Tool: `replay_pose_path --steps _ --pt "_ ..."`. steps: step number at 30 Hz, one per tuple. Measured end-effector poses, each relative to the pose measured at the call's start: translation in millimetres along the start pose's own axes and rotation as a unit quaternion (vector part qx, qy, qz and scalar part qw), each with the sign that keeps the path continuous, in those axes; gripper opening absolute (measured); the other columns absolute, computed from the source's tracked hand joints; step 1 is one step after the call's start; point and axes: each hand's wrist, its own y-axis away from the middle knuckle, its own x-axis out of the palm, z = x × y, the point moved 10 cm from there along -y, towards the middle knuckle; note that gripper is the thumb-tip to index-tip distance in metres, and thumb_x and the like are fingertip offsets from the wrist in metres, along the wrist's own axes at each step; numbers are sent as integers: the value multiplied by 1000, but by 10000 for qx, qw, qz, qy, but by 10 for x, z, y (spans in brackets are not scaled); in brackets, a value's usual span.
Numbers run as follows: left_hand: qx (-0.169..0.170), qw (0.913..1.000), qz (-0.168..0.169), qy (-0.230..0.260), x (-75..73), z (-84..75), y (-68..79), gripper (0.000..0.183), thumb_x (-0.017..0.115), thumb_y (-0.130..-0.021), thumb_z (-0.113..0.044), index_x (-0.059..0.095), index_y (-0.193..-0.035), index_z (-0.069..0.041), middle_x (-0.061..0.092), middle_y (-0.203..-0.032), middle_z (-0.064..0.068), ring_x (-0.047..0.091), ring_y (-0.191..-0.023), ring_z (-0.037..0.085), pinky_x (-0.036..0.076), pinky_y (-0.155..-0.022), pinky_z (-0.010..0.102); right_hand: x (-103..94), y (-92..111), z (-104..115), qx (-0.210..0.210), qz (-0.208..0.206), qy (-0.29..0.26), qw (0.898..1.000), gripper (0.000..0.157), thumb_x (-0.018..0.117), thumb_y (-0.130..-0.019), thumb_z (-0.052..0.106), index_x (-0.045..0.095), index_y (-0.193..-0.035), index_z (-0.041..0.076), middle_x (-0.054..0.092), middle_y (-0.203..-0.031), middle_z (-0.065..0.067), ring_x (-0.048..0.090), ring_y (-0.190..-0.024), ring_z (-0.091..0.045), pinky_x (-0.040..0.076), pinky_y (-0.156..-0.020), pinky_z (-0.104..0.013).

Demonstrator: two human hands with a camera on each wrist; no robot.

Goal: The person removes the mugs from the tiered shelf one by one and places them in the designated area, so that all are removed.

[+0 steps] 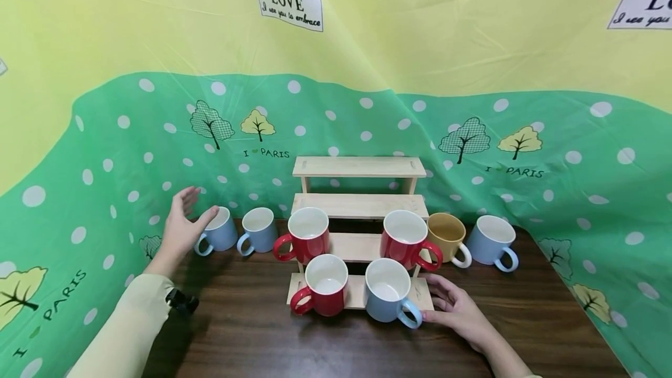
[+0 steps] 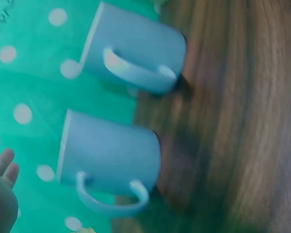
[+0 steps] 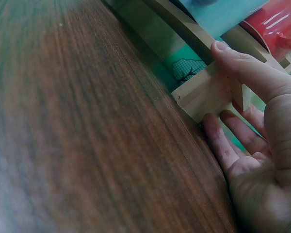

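A stepped wooden shelf point(image 1: 360, 166) stands on the table. Its lowest step carries a red mug point(image 1: 332, 301) and a blue mug point(image 1: 382, 305); one step higher are a left red mug point(image 1: 314, 248) and a right red mug point(image 1: 395, 249). My right hand point(image 1: 459, 312) grips the shelf's lower right end, thumb at the step's edge and fingers behind the wooden side piece point(image 3: 211, 92). Over at the left, my left hand point(image 1: 184, 227) is raised beside the outermost blue mug point(image 1: 224, 235), fingers relaxed and holding nothing. Another blue mug point(image 1: 261, 235) stands beside that one.
Right of the shelf are a tan mug point(image 1: 444, 237) with a white handle and a blue mug point(image 1: 485, 245). A green and yellow printed cloth point(image 1: 362, 115) hangs behind and along both sides of the dark wooden table point(image 1: 294, 349). The shelf's upper two steps are bare.
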Motion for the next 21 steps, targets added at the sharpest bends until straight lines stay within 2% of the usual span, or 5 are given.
replay_pose_path --steps 7,12,14,18,21 --pt "470 9978 147 434 24 -397 45 87 77 -104 -29 25 -169 -6 43 -169 17 44 -152 44 39 -119 63 -6 -6 -6 -14 9 20 10000 86 89 -93 14 40 -162 -2 51 -158 -28 57 -138 -39 55 -100 -22" --pt "784 9932 352 780 100 -673 116 81 76 -104 -21 28 -168 -10 45 -168 15 47 -149 42 44 -115 33 3 6 14 -116 24 -27 9999 85 89 -93 12 40 -162 -2 51 -157 -27 60 -134 -33 56 -100 -24" --pt "913 9906 418 933 141 -780 152 79 76 -104 -17 29 -167 -11 45 -167 17 48 -148 41 44 -112 26 11 15 36 -226 38 -34 9997 85 89 -92 11 41 -161 -3 52 -157 -27 62 -132 -29 57 -100 -25" --pt "1167 9846 535 1190 227 -999 235 75 75 -103 -9 33 -166 -10 45 -165 21 51 -145 31 44 -112 26 24 26 58 -327 51 -60 9994 86 90 -91 9 41 -161 -4 51 -156 -28 63 -129 -22 57 -100 -25" --pt "1292 9817 634 1243 298 -1155 312 75 75 -102 -6 35 -165 -10 48 -164 17 53 -143 26 44 -112 26 23 27 35 -255 33 -84 9996 86 90 -91 9 42 -160 -3 50 -157 -28 63 -128 -20 57 -100 -25"
